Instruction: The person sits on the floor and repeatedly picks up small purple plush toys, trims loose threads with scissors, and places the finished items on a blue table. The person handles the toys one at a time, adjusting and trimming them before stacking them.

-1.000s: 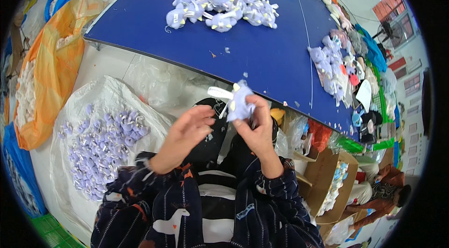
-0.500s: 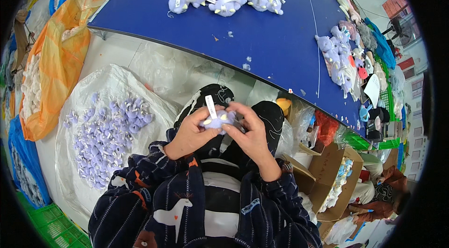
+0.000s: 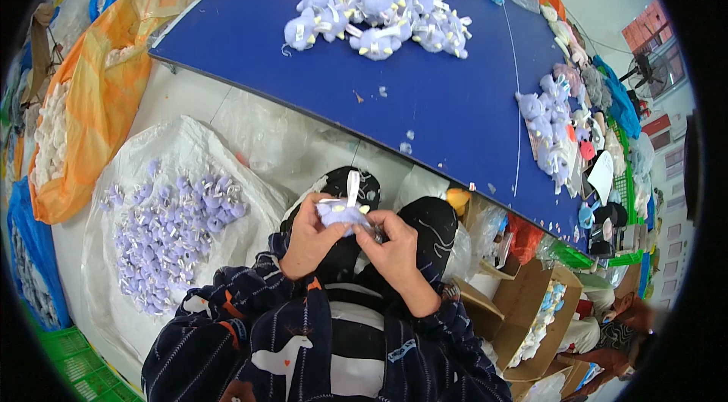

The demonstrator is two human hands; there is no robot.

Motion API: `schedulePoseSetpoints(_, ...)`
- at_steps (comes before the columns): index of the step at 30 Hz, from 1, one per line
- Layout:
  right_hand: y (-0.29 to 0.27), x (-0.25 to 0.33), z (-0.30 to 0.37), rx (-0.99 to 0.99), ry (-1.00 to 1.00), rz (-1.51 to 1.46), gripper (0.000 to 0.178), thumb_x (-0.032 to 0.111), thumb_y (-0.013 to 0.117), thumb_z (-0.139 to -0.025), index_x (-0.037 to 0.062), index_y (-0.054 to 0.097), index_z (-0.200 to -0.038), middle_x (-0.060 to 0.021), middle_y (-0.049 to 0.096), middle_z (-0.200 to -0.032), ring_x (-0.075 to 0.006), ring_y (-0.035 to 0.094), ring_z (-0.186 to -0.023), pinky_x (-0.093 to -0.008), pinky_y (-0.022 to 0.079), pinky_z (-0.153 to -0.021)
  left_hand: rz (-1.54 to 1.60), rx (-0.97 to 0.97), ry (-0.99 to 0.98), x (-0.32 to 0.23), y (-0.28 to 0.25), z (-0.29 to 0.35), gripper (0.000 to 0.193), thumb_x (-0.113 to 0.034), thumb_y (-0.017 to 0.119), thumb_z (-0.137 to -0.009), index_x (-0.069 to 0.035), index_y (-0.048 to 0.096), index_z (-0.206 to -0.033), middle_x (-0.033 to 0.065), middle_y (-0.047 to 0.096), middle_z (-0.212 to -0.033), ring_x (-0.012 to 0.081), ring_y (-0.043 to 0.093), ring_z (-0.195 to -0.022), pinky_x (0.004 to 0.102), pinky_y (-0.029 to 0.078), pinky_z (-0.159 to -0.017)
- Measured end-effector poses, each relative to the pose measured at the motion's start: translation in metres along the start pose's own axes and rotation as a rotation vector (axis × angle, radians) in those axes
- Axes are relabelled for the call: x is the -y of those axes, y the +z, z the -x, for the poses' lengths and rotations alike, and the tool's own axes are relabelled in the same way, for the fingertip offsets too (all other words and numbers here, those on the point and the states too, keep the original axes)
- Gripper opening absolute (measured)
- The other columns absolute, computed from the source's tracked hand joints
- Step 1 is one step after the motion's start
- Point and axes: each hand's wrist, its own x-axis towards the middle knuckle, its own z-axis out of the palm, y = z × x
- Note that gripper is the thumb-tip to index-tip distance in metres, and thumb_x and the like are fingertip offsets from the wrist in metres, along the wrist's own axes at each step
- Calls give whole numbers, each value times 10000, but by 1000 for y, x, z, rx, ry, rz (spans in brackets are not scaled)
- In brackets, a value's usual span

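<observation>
Above my lap, a small lilac plush toy (image 3: 340, 213) with pale yellow tips and a white ribbon tag standing up is held between both hands. My left hand (image 3: 309, 241) is closed round its left side, thumb on the front. At the lower right edge of the toy, the thumb and fingers of my right hand (image 3: 396, 252) pinch it. A small dark, shiny thing shows by the right fingers; its kind cannot be made out. Many similar lilac plush toys (image 3: 375, 4) are heaped on the blue table (image 3: 318, 87) ahead.
On the floor to the left, a white sack (image 3: 102, 250) lies spread under many lilac pieces. Behind it stands an orange bag (image 3: 102, 110) of white stuffing. Cardboard boxes (image 3: 523, 296) stand at the right, near another person (image 3: 626, 326). More toys (image 3: 553, 129) lie at the table's right end.
The plush toy and both hands have come slightly lower and left in view, and its tag now leans right instead of left. The head view has shifted, showing more of the table.
</observation>
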Motion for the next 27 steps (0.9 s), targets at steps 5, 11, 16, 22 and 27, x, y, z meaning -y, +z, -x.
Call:
schedulePoseSetpoints(5,-6,-1,-9,108,157,-90,218,120,708,-698,-2,561,-803,-74,569,-691,-111,520,-594,-247,427,-541,75,6,-53,-8,-3,-1,340,-9,577,-786,4,448,-1100,73,540,-1006,118,532,-917,256,451,-794)
schedulePoseSetpoints(11,-6,7,-30,243,185,-295,188,144,658,-776,-14,556,-788,-17,496,-692,-74,432,-624,-228,367,-542,-69,236,-127,-27,-7,1,373,-20,546,-794,-10,463,-1158,46,540,-1028,101,524,-944,250,433,-823)
schedulePoseSetpoints(16,1,12,-25,155,78,-176,176,114,653,-769,-16,535,-759,-71,493,-655,-128,454,-569,-251,375,-520,-18,240,-233,-30,-13,1,353,-57,560,-817,-4,461,-1152,45,536,-1019,104,531,-924,256,440,-808)
schedulePoseSetpoints(22,6,15,-20,46,-2,-18,189,87,671,-740,-19,515,-740,-108,507,-647,-172,491,-560,-274,407,-525,-57,236,-117,-26,-7,3,288,-79,553,-848,-13,468,-1115,36,528,-995,98,520,-909,253,453,-774)
schedulePoseSetpoints(27,7,13,-17,36,15,-100,164,79,668,-740,-21,540,-758,-90,509,-641,-143,482,-559,-263,402,-523,-11,223,-146,-25,-8,4,242,-82,545,-855,-21,490,-1083,32,547,-929,97,544,-839,252,471,-749)
